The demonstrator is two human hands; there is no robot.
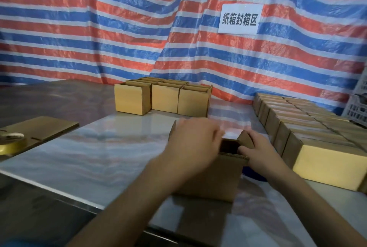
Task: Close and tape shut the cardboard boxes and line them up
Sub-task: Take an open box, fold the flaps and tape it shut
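Observation:
An open cardboard box [214, 177] stands on the marble table [103, 147] in front of me. My left hand [190, 141] lies blurred across its top left side, fingers stretched over a flap. My right hand [258, 149] presses on the small right flap [245, 139], which is tilted inward over the dark opening. Several open boxes [162, 98] stand grouped at the back centre. Rows of closed boxes [309, 131] are lined up along the right side.
A flat sheet of cardboard [39, 129] lies at the left with a roll of tape [12, 143] on it. Something blue [255, 174] peeks out behind the box. A white crate [357, 105] stands at far right. A striped tarp with a white sign [239, 19] hangs behind.

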